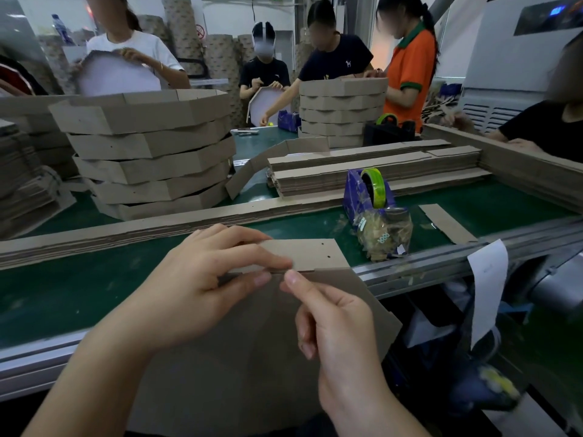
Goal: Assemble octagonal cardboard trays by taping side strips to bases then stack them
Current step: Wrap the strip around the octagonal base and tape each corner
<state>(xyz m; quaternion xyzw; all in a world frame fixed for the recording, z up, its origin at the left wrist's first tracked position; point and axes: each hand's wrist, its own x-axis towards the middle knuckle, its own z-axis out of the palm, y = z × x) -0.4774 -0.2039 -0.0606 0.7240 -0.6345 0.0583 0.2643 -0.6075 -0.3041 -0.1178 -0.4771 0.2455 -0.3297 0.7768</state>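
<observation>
- Base point(258, 357) is held overhanging the near edge of the green belt point(63, 294).
- Side strip point(310, 254) is gripped against the base's far edge by the left hand point(205, 285), with fingers curled over the joint.
- Right hand point(334, 320): the thumb tip is set on the seam; whether tape is pinched cannot be told.
- Tape dispenser point(369, 193) is noted on the belt, to the right.

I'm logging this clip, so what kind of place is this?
Likely a packaging workshop's assembly line: stacked octagonal cardboard trays, a tape dispenser on the green conveyor belt, and other workers handling trays.
</observation>
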